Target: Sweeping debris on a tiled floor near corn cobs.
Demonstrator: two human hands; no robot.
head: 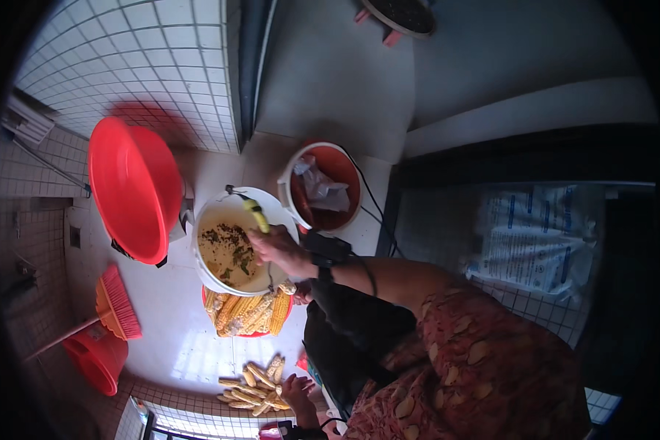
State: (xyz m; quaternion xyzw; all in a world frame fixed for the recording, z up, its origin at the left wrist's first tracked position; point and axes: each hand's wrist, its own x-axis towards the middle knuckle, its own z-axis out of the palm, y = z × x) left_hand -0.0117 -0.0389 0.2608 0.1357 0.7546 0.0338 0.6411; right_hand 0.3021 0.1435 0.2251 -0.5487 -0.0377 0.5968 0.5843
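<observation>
My right hand (279, 250) grips the yellow-green handle (257, 213) of a white plastic bucket (209, 275). Dark crumbs and a few green leaf bits (245, 263) lie on the bucket's bottom. Overlapping the bucket's rim in view is a red basin (253, 335) full of yellow corn ears (247, 313); whether they touch, I cannot tell. My left hand (298, 389) is apart from it, fingers spread and seemingly holding nothing, beside a pile of pale corn cobs (253, 388) on the floor.
A second bucket (286, 201), reddish inside, holds a clear plastic bag (322, 187). One large red basin (137, 192) leans on its side near the tiled wall (170, 66). A broom (115, 302) and red bucket (102, 357) stand farther off. A black cable (368, 192) runs past the second bucket.
</observation>
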